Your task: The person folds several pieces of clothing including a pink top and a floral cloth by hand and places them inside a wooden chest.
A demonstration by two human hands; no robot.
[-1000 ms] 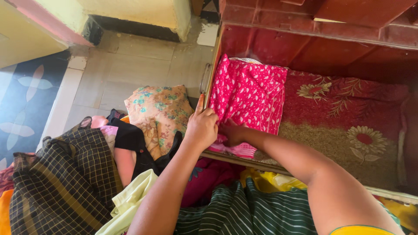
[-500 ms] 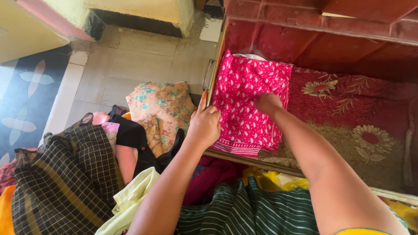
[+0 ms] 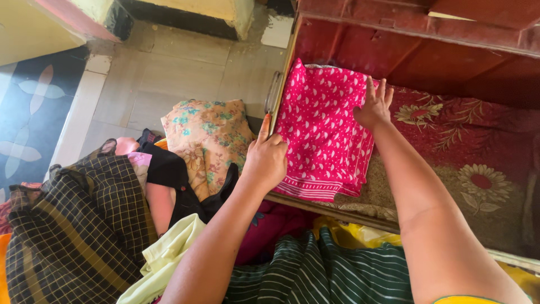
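A folded pink cloth with white specks [image 3: 320, 129] lies at the left end of an open red trunk [image 3: 394, 50], on a red and gold flowered cloth [image 3: 467, 163]. My left hand [image 3: 265, 157] presses on the pink cloth's near left corner, against the trunk's wall, fingers curled. At the cloth's far right edge, my right hand [image 3: 373, 106] rests flat with its fingers spread, holding nothing.
A heap of clothes lies on the floor to the left: a dark checked cloth [image 3: 79, 219], a peach flowered cloth [image 3: 205, 138], a black garment [image 3: 169, 174], a pale yellow one [image 3: 169, 253]. A green striped cloth [image 3: 315, 276] lies near me. Tiled floor [image 3: 163, 73] beyond.
My right hand came out from the cloth's near edge and slid across it to the far right edge. The pink cloth lies flatter. My left hand stayed put.
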